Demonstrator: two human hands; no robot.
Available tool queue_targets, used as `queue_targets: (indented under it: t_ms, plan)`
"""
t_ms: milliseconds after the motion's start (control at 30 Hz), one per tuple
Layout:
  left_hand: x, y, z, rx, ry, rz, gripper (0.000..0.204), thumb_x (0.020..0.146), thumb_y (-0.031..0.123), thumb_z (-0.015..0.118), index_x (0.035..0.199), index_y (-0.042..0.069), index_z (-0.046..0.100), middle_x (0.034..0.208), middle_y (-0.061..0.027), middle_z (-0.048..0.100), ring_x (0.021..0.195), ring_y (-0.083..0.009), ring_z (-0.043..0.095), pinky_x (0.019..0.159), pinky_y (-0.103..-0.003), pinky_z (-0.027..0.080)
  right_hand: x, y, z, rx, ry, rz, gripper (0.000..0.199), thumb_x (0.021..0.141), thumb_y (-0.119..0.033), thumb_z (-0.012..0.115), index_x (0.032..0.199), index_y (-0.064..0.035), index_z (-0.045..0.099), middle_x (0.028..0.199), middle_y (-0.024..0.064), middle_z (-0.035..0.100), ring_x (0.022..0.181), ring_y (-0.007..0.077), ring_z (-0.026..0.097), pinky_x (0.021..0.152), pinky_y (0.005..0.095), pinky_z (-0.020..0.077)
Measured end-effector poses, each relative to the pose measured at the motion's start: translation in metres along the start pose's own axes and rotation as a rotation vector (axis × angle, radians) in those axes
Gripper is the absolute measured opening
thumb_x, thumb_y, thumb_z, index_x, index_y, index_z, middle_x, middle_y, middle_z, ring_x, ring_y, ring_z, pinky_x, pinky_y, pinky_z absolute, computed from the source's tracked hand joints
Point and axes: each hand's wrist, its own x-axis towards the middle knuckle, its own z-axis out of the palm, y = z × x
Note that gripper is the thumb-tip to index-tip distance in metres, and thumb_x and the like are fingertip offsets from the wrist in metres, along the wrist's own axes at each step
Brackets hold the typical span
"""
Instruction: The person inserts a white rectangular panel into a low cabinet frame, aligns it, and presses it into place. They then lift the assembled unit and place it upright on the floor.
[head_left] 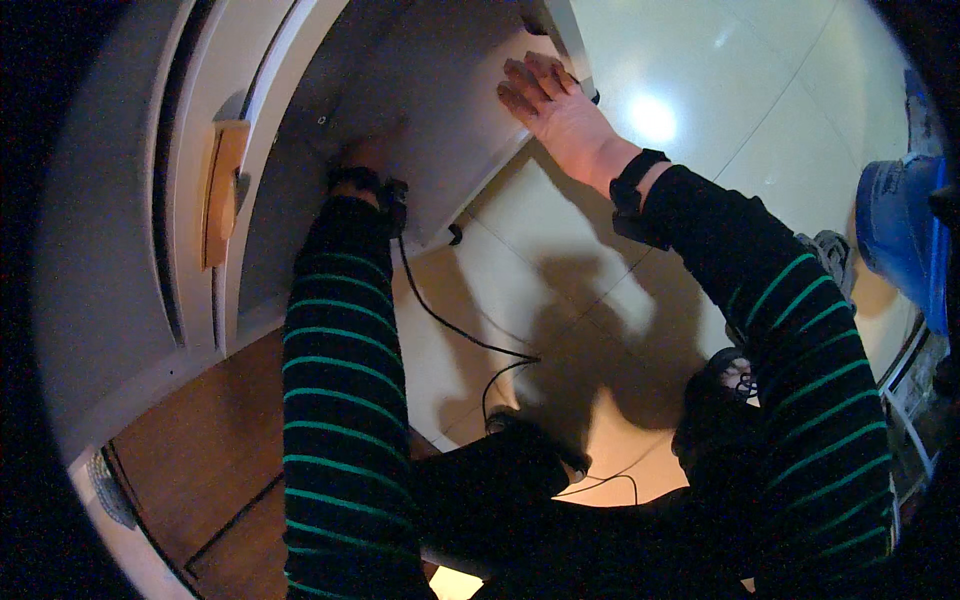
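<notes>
A large pale panel [465, 165], like the side of a cabinet or a similar piece of furniture, stands in front of me. My right hand [565, 110] lies palm down by its right edge, fingers stretched and spread, with nothing in them. Deep in the panel's shadow is my left hand [372, 150]; its fingers are too dark to make out. It seems close to the panel's surface, but whether it touches I cannot tell. A black strap [632, 190] with a small box circles my right wrist, and a similar one is on the left.
Left of my arm is a white door edge with a light wooden handle [222, 195]. A black cable [450, 325] hangs from my left wrist to the tiled floor [720, 60]. At the right stands a blue bucket [895, 215]. Brown wooden flooring [220, 440] lies at lower left.
</notes>
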Motion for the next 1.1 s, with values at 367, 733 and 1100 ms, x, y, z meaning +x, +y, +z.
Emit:
queue_targets:
  t_ms: [367, 733, 1100]
  plan:
    - [0.005, 0.008, -0.023, -0.033, -0.001, -0.009, 0.106, 0.067, 0.081, 0.062, 0.127, -0.007, 0.056, 0.135, -0.0228, 0.055, 0.125, -0.0336, 0.053, 0.106, -0.044, 0.038, 0.004, 0.010, -0.023, 0.044, 0.106, -0.011, 0.073, 0.079, -0.005, 0.060, 0.147, -0.0113, 0.034, 0.156, 0.0118, 0.027, 0.145, 0.0338, 0.021, 0.120, 0.0461, 0.0171]
    - [0.000, 0.004, -0.002, -0.024, 0.121, 0.008, 0.110, 0.064, 0.079, 0.066, 0.128, -0.009, 0.054, 0.135, -0.0253, 0.054, 0.128, -0.0342, 0.049, 0.109, -0.045, 0.035, 0.008, 0.017, -0.026, -0.037, -0.059, 0.015, 0.077, 0.079, -0.004, 0.060, 0.150, -0.0137, 0.030, 0.158, 0.0114, 0.023, 0.146, 0.0335, 0.020, 0.121, 0.0460, 0.0133]
    - [-0.040, -0.032, 0.071, 0.067, 0.313, 0.138, 0.127, 0.061, 0.079, 0.070, 0.142, -0.012, 0.033, 0.148, -0.0335, 0.032, 0.142, -0.0448, 0.025, 0.118, -0.049, 0.017, 0.019, 0.016, -0.041, -0.074, -0.120, -0.032, 0.084, 0.077, -0.003, 0.063, 0.152, -0.0126, 0.027, 0.159, 0.0140, 0.019, 0.146, 0.0367, 0.021, 0.119, 0.0501, 0.0179]
